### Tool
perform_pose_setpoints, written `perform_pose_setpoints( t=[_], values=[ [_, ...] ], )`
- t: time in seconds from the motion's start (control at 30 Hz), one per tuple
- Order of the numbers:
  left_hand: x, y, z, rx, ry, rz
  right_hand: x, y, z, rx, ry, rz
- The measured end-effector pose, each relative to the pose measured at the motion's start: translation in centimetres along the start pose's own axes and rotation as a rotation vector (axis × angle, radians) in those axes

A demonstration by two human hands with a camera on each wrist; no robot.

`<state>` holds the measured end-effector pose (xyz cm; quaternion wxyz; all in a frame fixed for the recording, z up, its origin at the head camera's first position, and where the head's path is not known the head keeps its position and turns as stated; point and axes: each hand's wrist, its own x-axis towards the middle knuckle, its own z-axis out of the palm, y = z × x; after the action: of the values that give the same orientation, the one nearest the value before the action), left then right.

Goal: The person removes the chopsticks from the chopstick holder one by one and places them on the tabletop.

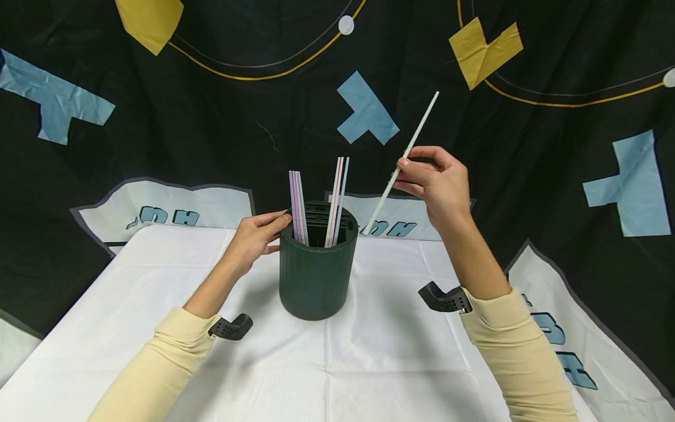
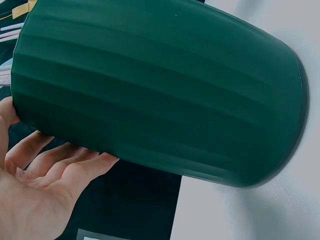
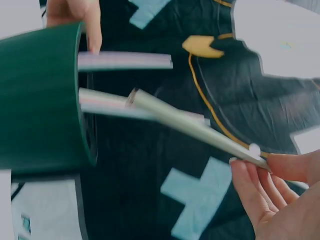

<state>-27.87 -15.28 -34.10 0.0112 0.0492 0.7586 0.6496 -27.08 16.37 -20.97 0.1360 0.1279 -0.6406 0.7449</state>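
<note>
While pinched by right hand (image 1: pixel 440 186), white straw (image 1: pixel 401 161) tilted, lower end toward green cup (image 1: pixel 315 275)

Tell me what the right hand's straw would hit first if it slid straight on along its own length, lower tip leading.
Probably the rim of the green cup: the white straw pinched by the right hand aims there, though depth is unclear.

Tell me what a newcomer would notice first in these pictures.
The dark green ribbed holder stands mid-table on the white cloth, pastel straws sticking up from it. The right hand pinches a white straw, tilted, above the holder's right rim, while the left hand rests on its left side.
</note>
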Motion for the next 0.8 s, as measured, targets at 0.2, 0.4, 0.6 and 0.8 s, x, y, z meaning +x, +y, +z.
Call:
perform_pose_setpoints(
  t=[0.2, 0.4, 0.6, 0.8],
  values=[
    [0.0, -0.1, 0.1, 0.009, 0.0, -0.002, -0.3, 1.5, -4.8, -0.131, 0.066, 0.088],
    [0.0, -0.1, 0.1, -0.01, 0.005, -0.003, -0.4, 4.8, -10.6, -0.222, 0.11, 0.265],
    [0.0, -0.3, 0.0, -0.007, -0.002, -0.003, -0.9, 8.9, -15.7, -0.376, 0.05, 0.459],
    [0.0, -0.3, 0.0, -0.012, 0.0, 0.009, -2.1, 13.1, -19.3, -0.47, -0.029, 0.576]
  ],
)
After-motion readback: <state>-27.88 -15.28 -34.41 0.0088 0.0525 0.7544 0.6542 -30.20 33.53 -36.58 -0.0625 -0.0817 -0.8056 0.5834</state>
